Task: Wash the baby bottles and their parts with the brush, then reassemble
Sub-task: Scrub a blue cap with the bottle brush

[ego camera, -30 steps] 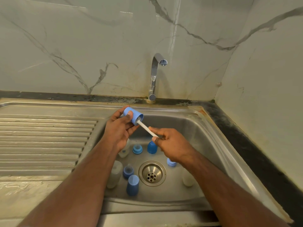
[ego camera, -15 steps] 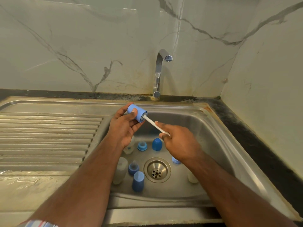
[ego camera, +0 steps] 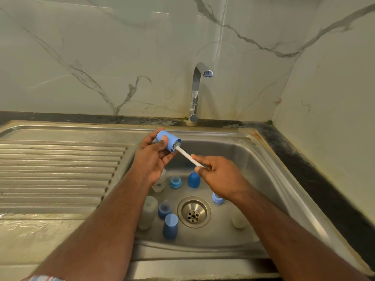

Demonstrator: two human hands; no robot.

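Right, we've got the blue cap [ego camera: 168, 143] up over the back-left corner of the sink basin [ego camera: 269, 179], gripped in our left hand [ego camera: 151, 160], thumb across its side and fingers curled round behind. It lies tilted, closed end up toward the back left, open mouth facing down to the right. Our right hand [ego camera: 220, 178] pinches the white handle of the brush [ego camera: 187, 156] between thumb and fingertips, and the bristles sit inside the cap's mouth. The handle runs along the same line as the cap, sloping down-right.

Below us on the basin floor: two more blue caps [ego camera: 193, 180] [ego camera: 170, 226], blue collars with teats [ego camera: 175, 181] [ego camera: 164, 209] [ego camera: 217, 198], and pale bottles [ego camera: 148, 212] [ego camera: 160, 182] [ego camera: 239, 220] ringed around the drain [ego camera: 194, 211]. The tap [ego camera: 197, 92] stands behind, well above our hands. To the left, the ribbed draining board [ego camera: 60, 171] runs out flat.
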